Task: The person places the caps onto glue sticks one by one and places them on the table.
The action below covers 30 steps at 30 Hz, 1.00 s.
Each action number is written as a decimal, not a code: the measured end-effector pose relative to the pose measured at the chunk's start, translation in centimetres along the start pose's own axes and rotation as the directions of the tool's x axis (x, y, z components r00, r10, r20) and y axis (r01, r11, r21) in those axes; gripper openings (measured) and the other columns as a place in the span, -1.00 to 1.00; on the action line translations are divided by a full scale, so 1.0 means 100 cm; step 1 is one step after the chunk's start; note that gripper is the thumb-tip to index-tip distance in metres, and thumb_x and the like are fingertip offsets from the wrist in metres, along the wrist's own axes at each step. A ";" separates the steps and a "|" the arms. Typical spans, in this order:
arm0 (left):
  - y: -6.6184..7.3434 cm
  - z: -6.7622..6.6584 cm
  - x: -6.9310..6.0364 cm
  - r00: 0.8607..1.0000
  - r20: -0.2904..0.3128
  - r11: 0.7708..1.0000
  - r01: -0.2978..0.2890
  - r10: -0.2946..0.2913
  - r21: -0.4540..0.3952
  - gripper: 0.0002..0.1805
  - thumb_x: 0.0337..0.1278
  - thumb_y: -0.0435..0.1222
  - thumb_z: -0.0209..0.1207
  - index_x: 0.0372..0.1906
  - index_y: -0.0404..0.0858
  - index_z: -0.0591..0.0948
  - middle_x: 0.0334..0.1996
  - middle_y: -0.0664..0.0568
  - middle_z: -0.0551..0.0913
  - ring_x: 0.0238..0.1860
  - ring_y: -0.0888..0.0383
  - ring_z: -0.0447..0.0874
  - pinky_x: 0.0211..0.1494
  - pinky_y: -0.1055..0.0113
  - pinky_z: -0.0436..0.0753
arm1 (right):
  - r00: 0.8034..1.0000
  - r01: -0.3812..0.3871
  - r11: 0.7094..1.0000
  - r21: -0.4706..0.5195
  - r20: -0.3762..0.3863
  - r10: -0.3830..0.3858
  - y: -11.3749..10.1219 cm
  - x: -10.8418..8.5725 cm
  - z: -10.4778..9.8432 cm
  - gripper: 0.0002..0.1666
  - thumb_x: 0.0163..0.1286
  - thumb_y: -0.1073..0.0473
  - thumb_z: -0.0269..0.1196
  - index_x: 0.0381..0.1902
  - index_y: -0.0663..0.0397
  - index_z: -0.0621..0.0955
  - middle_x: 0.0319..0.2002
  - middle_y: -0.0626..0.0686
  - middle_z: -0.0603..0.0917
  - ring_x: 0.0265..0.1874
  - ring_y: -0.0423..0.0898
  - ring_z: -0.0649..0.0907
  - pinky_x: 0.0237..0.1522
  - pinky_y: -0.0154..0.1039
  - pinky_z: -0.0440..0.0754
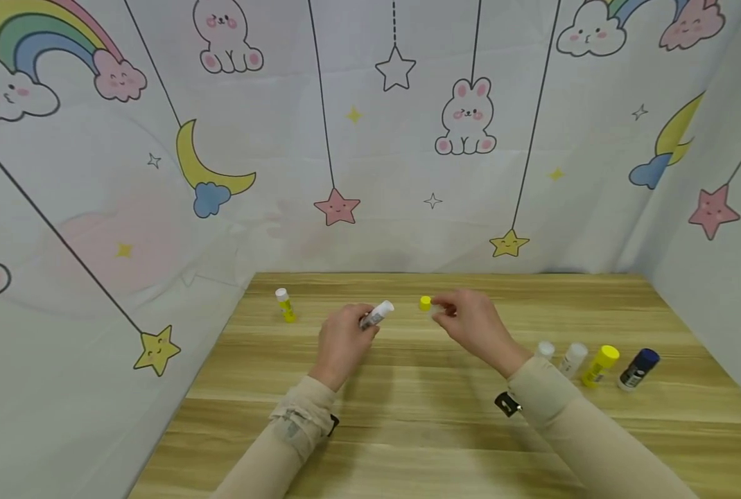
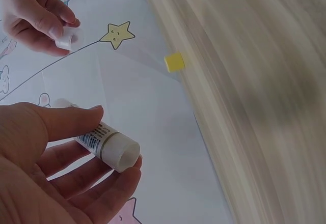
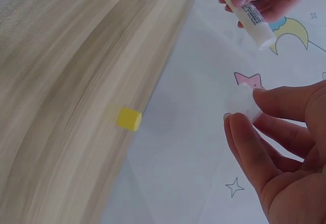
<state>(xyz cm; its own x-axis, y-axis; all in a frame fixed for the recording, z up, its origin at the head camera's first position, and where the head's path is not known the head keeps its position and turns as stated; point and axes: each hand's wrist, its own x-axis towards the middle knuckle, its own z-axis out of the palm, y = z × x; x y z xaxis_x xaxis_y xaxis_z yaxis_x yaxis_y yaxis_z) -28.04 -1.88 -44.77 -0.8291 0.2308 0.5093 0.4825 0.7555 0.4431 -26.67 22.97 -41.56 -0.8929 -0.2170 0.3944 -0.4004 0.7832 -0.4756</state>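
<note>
My left hand (image 1: 343, 341) grips a white glue stick (image 1: 378, 315) with a barcode label, its bare whitish end tilted up to the right. To the right of it, my right hand (image 1: 477, 326) pinches a small translucent white cap (image 3: 245, 102) between thumb and fingertips, apart from the glue stick. A yellow cap (image 1: 425, 303) stands on the table between the hands, close to the right fingertips. Left of the left hand, a yellow glue stick (image 1: 287, 308) with a white cap stands upright.
On the right of the wooden table (image 1: 407, 443), partly behind the right sleeve, stand two white glue sticks (image 1: 573, 359), a yellow glue stick (image 1: 602, 365) and a glue stick with a dark blue cap (image 1: 639, 369). A printed curtain (image 1: 395, 159) hangs along the back and sides.
</note>
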 end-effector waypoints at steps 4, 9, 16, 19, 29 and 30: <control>0.004 0.003 0.000 1.000 -0.002 1.000 -0.017 0.017 -0.009 -0.76 0.07 -0.30 0.48 -0.12 -0.17 0.76 -0.28 0.02 0.75 -0.38 0.13 0.69 -0.35 0.18 0.65 | 1.000 0.004 1.000 0.016 -0.018 -0.004 0.000 0.000 0.000 -0.74 0.31 0.19 0.44 -0.04 0.08 0.77 -0.22 -0.02 0.73 -0.32 -0.15 0.70 -0.25 -0.15 0.70; 0.006 0.010 0.000 0.999 -0.008 0.999 -0.040 0.040 -0.006 -0.77 0.02 -0.31 0.50 -0.17 -0.16 0.76 -0.27 0.03 0.76 -0.36 0.13 0.71 -0.33 0.17 0.67 | 0.999 0.012 0.999 0.033 -0.035 -0.011 -0.002 0.000 0.001 -0.73 0.33 0.17 0.42 -0.03 0.09 0.77 -0.21 -0.02 0.74 -0.30 -0.13 0.72 -0.24 -0.13 0.71; 0.011 0.016 0.001 0.999 0.014 0.999 -0.049 0.049 -0.001 -0.74 0.05 -0.29 0.49 -0.12 -0.17 0.76 -0.26 0.03 0.75 -0.31 0.14 0.71 -0.28 0.18 0.67 | 0.999 0.019 0.998 0.056 -0.049 -0.016 -0.005 0.000 -0.001 -0.73 0.38 0.12 0.39 -0.02 0.07 0.76 -0.23 -0.04 0.74 -0.29 -0.13 0.72 -0.27 -0.13 0.71; 0.014 0.017 0.002 0.998 0.022 0.998 -0.056 0.056 0.006 -0.73 0.05 -0.29 0.49 -0.10 -0.17 0.76 -0.25 0.03 0.74 -0.31 0.13 0.71 -0.26 0.17 0.67 | 0.999 0.020 0.998 0.057 -0.050 -0.017 -0.006 0.001 -0.001 -0.73 0.39 0.10 0.37 -0.01 0.07 0.76 -0.22 -0.04 0.75 -0.29 -0.13 0.72 -0.28 -0.14 0.71; 0.019 0.017 0.002 0.997 0.023 0.997 -0.078 0.078 0.026 -0.69 0.04 -0.28 0.50 -0.07 -0.17 0.75 -0.27 0.02 0.72 -0.33 0.12 0.70 -0.27 0.17 0.68 | 0.997 0.054 0.997 0.063 -0.064 -0.050 -0.006 0.001 0.000 -0.73 0.40 0.10 0.36 0.00 0.05 0.76 -0.22 -0.05 0.75 -0.28 -0.16 0.72 -0.29 -0.17 0.70; 0.020 0.017 0.002 0.997 0.022 0.996 -0.081 0.080 0.032 -0.69 0.04 -0.28 0.50 -0.07 -0.16 0.75 -0.27 0.03 0.72 -0.33 0.12 0.70 -0.27 0.17 0.68 | 0.996 0.057 0.996 0.065 -0.066 -0.053 -0.006 0.001 0.000 -0.73 0.40 0.10 0.36 0.00 0.05 0.76 -0.22 -0.05 0.75 -0.28 -0.16 0.72 -0.29 -0.17 0.70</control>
<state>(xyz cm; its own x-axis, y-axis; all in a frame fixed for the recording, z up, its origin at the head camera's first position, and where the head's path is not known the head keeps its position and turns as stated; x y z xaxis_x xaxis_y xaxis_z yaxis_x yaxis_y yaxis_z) -27.77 0.72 -45.06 -0.7937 0.3040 0.5269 0.5387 0.7536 0.3767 -26.49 22.43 -41.25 -0.8550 -0.2190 0.4701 -0.4632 0.7301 -0.5023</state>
